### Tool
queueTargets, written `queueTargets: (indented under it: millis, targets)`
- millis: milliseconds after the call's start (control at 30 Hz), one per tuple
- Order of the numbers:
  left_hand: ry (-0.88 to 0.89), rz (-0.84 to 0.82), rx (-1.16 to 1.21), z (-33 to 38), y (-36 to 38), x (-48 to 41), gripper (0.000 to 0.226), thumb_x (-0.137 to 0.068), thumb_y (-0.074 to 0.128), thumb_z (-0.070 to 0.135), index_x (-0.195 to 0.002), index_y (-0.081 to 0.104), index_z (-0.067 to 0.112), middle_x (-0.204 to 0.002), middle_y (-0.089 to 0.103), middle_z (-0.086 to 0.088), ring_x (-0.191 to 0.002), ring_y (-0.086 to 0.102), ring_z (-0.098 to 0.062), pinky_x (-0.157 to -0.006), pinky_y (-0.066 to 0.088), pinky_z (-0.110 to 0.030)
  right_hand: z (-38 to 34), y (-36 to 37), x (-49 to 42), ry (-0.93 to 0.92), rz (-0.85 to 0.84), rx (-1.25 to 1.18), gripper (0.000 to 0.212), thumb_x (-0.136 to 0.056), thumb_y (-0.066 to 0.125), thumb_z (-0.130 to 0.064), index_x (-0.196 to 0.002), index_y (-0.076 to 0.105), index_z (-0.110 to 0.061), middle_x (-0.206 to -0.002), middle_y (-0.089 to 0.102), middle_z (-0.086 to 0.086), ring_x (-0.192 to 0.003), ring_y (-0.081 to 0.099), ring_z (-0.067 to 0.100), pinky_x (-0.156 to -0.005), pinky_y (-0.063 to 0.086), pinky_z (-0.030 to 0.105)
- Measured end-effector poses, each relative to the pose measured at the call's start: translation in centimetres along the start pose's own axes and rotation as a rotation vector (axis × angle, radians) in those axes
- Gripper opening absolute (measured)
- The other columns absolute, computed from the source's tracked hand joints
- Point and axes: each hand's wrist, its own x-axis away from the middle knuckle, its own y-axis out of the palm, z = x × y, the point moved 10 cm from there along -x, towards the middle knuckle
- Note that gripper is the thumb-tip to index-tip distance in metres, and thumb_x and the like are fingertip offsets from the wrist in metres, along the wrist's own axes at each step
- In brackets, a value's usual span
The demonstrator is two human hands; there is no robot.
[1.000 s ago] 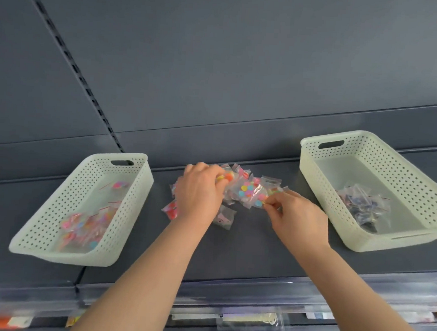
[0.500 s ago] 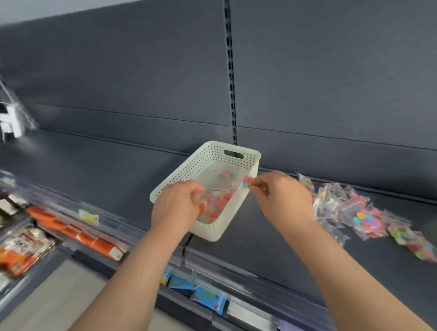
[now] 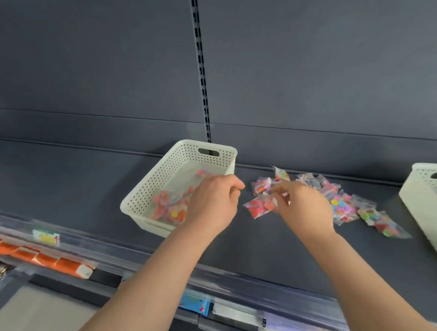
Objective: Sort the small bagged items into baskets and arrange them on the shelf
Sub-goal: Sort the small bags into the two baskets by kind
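Bags of bright little discs lie loose in a heap on the dark shelf, between the two pale baskets, because they are not yet sorted. One pink-and-red bag sits at the near left edge of that heap, and my right hand has its fingertips pinched on its corner, taking it by the thin plastic since that is the easiest part to lift. My left hand hovers over the right rim of the left basket, fingers curled inward with the thumb against the forefinger; the back of the hand hides the palm, so I cannot tell whether it holds anything. Sorted bags of similar warm colours already lie in that basket's near end, which I judge is where this one belongs. The right basket stands at the frame's edge, its contents out of sight. Below the shelf's front rail, orange packets fill a lower tier.
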Motion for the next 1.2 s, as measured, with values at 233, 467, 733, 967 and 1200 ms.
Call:
queueTargets:
  millis: [233,467,733,967,1200]
  targets:
    - [0.074,-0.243,-0.026,3.7,7.9,-1.0,0.023,-0.095,0.056,0.022,-0.112,0.068,0.031,-0.109,0.070,0.009,-0.106,0.060,-0.017,-0.086,0.051,-0.036,9.0,-2.5,3.9,0.234,0.097,0.037,0.023,-0.092,0.054,-0.022,-0.106,0.070,-0.031,-0.096,0.070,-0.008,-0.087,0.064,0.019,-0.061,0.041,0.026]
    - [0.198,-0.212,-0.070,7.2,10.5,-1.5,0.031,-0.096,0.054,0.017,-0.126,0.058,0.024,-0.135,0.052,0.007,-0.124,0.042,-0.018,-0.088,0.043,-0.031,9.7,-0.7,5.6,0.170,-0.011,-0.001,0.021,-0.093,0.055,-0.024,-0.107,0.069,-0.031,-0.110,0.065,-0.010,-0.108,0.056,0.015,-0.076,0.050,0.029]
    - [0.194,-0.208,-0.089,7.3,11.2,-1.5,0.024,-0.096,0.055,0.019,-0.119,0.061,0.023,-0.129,0.056,0.006,-0.132,0.037,-0.019,-0.089,0.046,-0.034,9.6,-0.3,5.9,0.135,-0.091,0.176,0.025,-0.094,0.052,-0.045,-0.105,0.071,-0.034,-0.104,0.060,-0.010,-0.108,0.049,0.012,-0.071,0.047,0.026]
    - [0.232,-0.291,-0.210,6.7,12.1,-0.4,0.016,-0.095,0.057,0.028,-0.103,0.072,0.029,-0.115,0.066,0.009,-0.113,0.049,-0.019,-0.087,0.050,-0.035,11.9,-1.2,5.5,0.245,-0.180,0.293,0.013,-0.090,0.058,-0.032,-0.093,0.070,-0.028,-0.099,0.065,-0.006,-0.098,0.059,0.018,-0.066,0.043,0.026]
    - [0.216,-0.366,-0.293,6.2,11.8,0.4,0.022,-0.093,0.061,0.037,-0.085,0.075,0.023,-0.095,0.069,0.006,-0.104,0.053,-0.019,-0.081,0.051,-0.036,12.9,-1.8,4.9,0.310,-0.191,0.314,0.018,-0.089,0.058,-0.041,-0.098,0.068,-0.029,-0.098,0.067,-0.007,-0.089,0.064,0.018,-0.063,0.038,0.024]
